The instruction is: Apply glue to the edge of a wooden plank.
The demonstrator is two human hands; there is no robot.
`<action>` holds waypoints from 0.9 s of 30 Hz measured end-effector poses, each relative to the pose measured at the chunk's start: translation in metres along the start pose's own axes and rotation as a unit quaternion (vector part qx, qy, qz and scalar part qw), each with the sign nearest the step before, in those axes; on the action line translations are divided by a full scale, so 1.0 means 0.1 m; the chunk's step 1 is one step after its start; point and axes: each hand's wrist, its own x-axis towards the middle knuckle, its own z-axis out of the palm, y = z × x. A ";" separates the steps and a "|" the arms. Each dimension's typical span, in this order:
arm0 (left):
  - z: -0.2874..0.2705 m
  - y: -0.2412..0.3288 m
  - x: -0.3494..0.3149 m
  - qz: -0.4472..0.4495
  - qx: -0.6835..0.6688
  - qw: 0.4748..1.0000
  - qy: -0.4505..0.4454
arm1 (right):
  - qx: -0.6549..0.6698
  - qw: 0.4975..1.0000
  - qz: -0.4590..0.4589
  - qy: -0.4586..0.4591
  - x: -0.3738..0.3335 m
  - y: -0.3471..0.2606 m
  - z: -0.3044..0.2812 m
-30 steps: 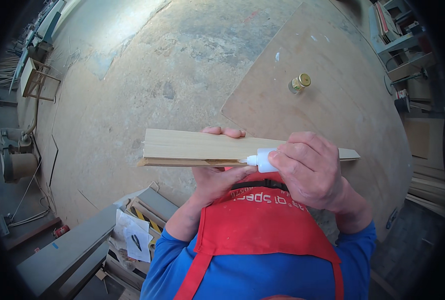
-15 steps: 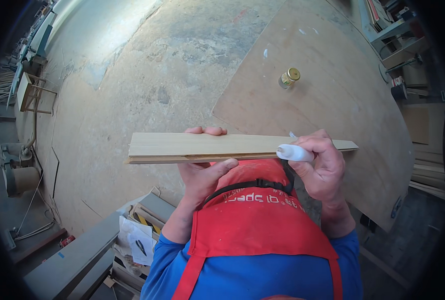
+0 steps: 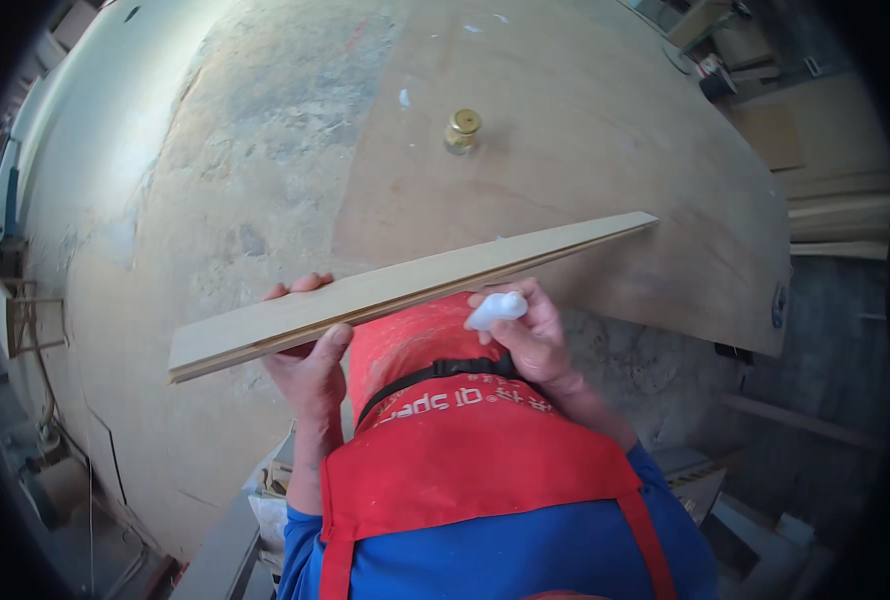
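A long pale wooden plank [image 3: 395, 277] lies tilted across the front of me, its right end pointing farther away. A groove and darker line run along its near edge. My left hand [image 3: 312, 384] grips it toward the left end, with the thumb on the near edge and fingertips over the far edge. Just below the middle of the plank, my right hand [image 3: 537, 342] is closed around a small white squeeze bottle [image 3: 497, 311]. The bottle's tip is hard to make out and appears apart from the wood.
A glass jar with a gold lid [image 3: 462, 131] stands beyond the plank on a brown sheet [image 3: 565, 130]. Stacked boards [image 3: 840, 215] lie at the far right. Machinery [image 3: 53, 490] stands at the lower left, and a wooden stool [image 3: 30, 318] at the left.
The plank has tilted, its left end lower and its right end higher. The bottle has drawn back from its edge. My view has also shifted, so the jar appears farther left.
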 end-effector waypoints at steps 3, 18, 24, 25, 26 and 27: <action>-0.01 0.07 -0.06 0.028 0.021 0.999 -0.008 | 0.032 0.998 0.027 0.038 -0.15 0.01 0.05; 0.00 0.11 -0.03 0.054 0.095 0.994 0.009 | -0.290 0.928 -0.230 0.043 -0.10 -0.27 0.20; -0.08 0.17 -0.02 0.045 0.093 0.994 0.034 | -0.359 0.897 -0.254 0.055 -0.11 -0.25 0.17; -0.10 0.18 -0.02 0.049 0.099 0.993 0.038 | -0.367 0.892 -0.256 0.058 -0.09 -0.26 0.19; -0.10 0.17 -0.02 0.045 0.090 0.994 0.034 | -0.374 0.889 -0.258 0.060 -0.08 -0.27 0.20; -0.08 0.15 -0.02 0.042 0.083 0.995 0.031 | -0.378 0.886 -0.260 0.063 -0.07 -0.28 0.20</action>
